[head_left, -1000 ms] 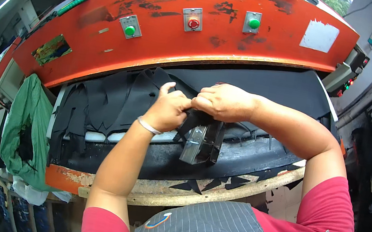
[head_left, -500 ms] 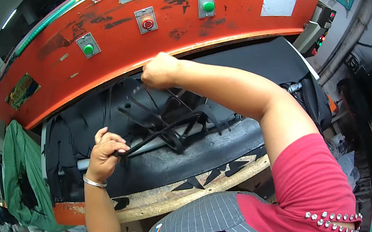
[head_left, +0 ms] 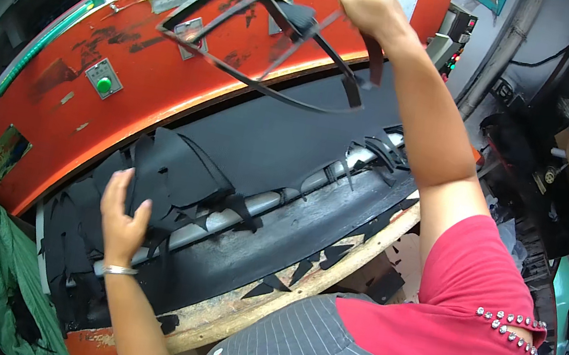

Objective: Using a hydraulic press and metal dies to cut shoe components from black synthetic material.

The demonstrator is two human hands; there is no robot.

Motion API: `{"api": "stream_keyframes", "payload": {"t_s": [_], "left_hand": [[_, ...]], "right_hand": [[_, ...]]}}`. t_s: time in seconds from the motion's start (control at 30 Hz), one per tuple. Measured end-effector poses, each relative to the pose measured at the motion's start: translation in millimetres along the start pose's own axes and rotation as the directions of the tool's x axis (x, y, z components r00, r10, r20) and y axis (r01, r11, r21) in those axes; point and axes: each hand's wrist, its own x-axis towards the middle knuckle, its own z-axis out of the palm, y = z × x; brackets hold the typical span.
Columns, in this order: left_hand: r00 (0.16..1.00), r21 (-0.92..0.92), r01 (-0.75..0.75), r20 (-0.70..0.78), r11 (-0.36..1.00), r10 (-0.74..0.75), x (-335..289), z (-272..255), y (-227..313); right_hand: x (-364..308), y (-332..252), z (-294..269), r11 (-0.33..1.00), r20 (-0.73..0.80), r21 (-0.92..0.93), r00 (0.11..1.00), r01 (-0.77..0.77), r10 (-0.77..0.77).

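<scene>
My right hand [head_left: 369, 7] is raised high at the upper right, its fingers closed on a web of thin black sheet scrap [head_left: 297, 20]. The strips dangle in front of the orange machine front, with large cut-out gaps between them. Lower left, my left hand [head_left: 123, 222] is held with fingers and thumb apart and nothing in it. Beside and below it lie loose black sheet pieces [head_left: 184, 172], overlapping over a pale bar [head_left: 221, 219]. Behind the bar stretches a smooth black sheet [head_left: 282, 143].
An orange machine panel [head_left: 49, 100] with a green button [head_left: 104, 84] spans the back. A worn wooden edge [head_left: 362, 254] runs along the front, with small black offcuts [head_left: 268, 285] beside it. Green cloth [head_left: 12, 275] hangs at left. A control box [head_left: 452, 36] stands at upper right.
My right hand has swung up and to the right, lifting the black scrap off the work surface. My left hand has let go of the scrap, opened and moved slightly left.
</scene>
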Motion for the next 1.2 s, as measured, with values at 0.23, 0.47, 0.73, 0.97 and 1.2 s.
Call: {"api": "stream_keyframes", "payload": {"t_s": [0.23, 0.47, 0.73, 0.97, 1.2], "left_hand": [[0.889, 0.125, -0.15, 0.452, 0.981, 0.078, 31, 156, 46], [0.784, 0.404, 0.008, 0.566, 0.915, -0.256, 80, 179, 26], [0.896, 0.516, 0.066, 0.347, 0.854, -0.278, 128, 181, -11], [0.738, 0.713, 0.197, 0.344, 0.673, -0.58, 172, 194, -52], [0.758, 0.708, 0.256, 0.275, 0.658, -0.591, 166, 194, -54]], "right_hand": [[-143, 67, 80, 0.716, 0.772, -0.173, 0.359, -0.676, 0.525], [-191, 72, 141, 0.451, 0.722, -0.297, 0.111, -0.842, 0.683], [-207, 145, 136, 0.842, 0.535, -0.12, 0.68, -0.525, 0.5], [-235, 208, 162, 0.694, 0.646, -0.466, 0.325, -0.549, 0.691], [-247, 248, 145, 0.693, 0.588, -0.5, 0.384, -0.52, 0.712]]}}
